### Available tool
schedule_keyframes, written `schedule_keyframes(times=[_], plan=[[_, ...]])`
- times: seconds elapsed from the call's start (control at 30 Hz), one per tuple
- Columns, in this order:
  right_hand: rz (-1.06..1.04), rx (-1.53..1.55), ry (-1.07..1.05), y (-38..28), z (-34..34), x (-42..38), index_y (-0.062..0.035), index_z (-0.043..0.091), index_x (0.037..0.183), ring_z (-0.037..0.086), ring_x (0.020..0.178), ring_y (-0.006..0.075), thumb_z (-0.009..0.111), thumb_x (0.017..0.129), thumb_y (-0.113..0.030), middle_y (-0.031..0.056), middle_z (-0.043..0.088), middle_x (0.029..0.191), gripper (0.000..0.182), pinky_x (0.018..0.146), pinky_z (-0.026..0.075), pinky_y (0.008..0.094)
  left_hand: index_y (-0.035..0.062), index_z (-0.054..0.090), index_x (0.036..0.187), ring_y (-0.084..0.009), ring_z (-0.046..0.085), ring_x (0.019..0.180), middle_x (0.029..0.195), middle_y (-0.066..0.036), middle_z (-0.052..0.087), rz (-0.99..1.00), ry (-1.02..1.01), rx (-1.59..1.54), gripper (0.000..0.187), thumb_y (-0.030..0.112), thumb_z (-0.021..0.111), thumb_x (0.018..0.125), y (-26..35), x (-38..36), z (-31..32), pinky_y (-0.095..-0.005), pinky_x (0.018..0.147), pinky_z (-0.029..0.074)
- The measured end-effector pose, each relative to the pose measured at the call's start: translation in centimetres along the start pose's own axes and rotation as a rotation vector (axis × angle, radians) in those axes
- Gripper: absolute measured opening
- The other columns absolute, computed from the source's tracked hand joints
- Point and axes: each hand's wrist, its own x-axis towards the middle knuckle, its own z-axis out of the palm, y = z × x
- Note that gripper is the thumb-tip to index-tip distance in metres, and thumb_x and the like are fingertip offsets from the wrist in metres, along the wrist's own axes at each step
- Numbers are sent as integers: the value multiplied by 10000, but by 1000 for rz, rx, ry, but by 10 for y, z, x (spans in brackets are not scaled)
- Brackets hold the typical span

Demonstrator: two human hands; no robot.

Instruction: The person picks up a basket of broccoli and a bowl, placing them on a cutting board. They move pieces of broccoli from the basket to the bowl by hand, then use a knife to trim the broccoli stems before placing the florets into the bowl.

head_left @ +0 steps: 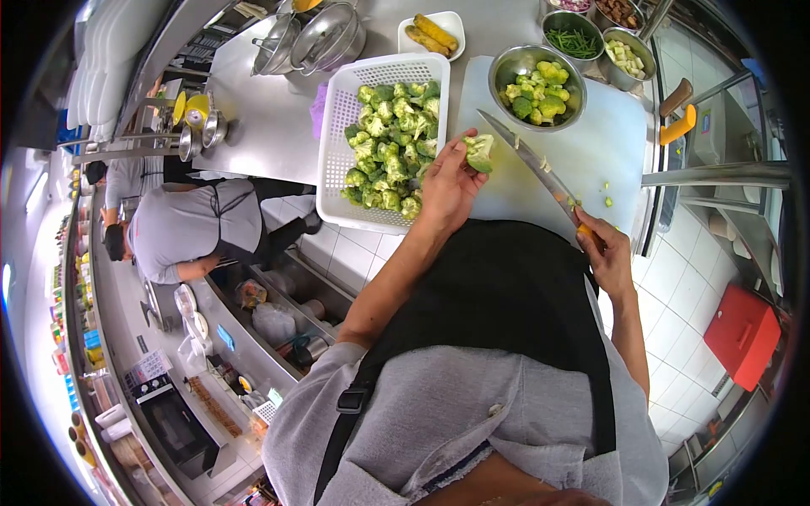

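Between the fingers of my left hand point(450, 187) is a broccoli floret point(480, 153), held over the left part of a pale cutting board point(527, 190). My right hand point(609, 253) is wrapped round the orange handle of a long kitchen knife point(540, 169). Its blade points up and left across the board, with small green bits stuck to it. Left of my left hand stands a white perforated basket point(332, 110) full of broccoli florets point(388, 152). Beyond the knife tip, a steel bowl point(576, 110) holds more florets point(540, 88).
Steel bowls of chopped green vegetables point(574, 42) and pale cubes point(624, 59) stand at the back right. A white dish point(405, 24) holds yellow-brown pieces. Colanders point(329, 38) sit at the back left. Knife handles point(677, 125) stick up right of the board. A co-worker point(194, 223) bends at the left counter.
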Motion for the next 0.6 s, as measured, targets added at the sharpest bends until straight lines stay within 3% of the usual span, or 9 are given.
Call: schedule_keyframes(times=[0.07, 0.17, 0.27, 0.37, 0.6], plan=[[3, 51, 4, 5, 1, -1, -78, 706, 1382, 633, 813, 153, 693, 957, 55, 111, 755, 1028, 446, 779, 507, 276, 19, 550, 1475, -178, 612, 936, 1250, -176, 661, -58, -44, -65, 466, 304, 428, 1126, 3, 2, -4, -296, 843, 527], [6, 93, -30, 4, 1, -4, -83, 705, 1387, 628, 816, 137, 688, 951, 69, 109, 760, 1044, 462, 765, 504, 259, 40, 514, 1502, -182, 586, 840, 1122, -179, 662, -192, 13, -255, 502, 321, 331, 1128, 11, 9, -5, -302, 789, 516], [-35, 77, -74, 5, -1, -5, -89, 706, 1389, 636, 824, 126, 686, 938, 87, 112, 766, 1054, 484, 760, 505, 246, 28, 502, 1482, -190, 520, 775, 1010, -148, 621, -299, -72, -482, 513, 367, 333, 1137, 20, 10, -4, -318, 717, 475], [-80, 80, -91, 3, -1, -5, -92, 707, 1388, 645, 828, 123, 685, 927, 100, 115, 773, 1058, 500, 760, 507, 244, 38, 524, 1479, -178, 425, 744, 982, -87, 505, -274, 78, -336, 580, 464, 398, 1107, 12, 12, -3, -307, 688, 406], [-86, 65, -117, -1, -4, -3, -104, 702, 1397, 644, 811, 133, 696, 920, 97, 115, 775, 1052, 518, 746, 508, 253, 75, 570, 1360, -171, 399, 689, 886, -85, 502, -372, -13, -237, 594, 576, 388, 1097, 23, 3, 3, -314, 652, 368]])
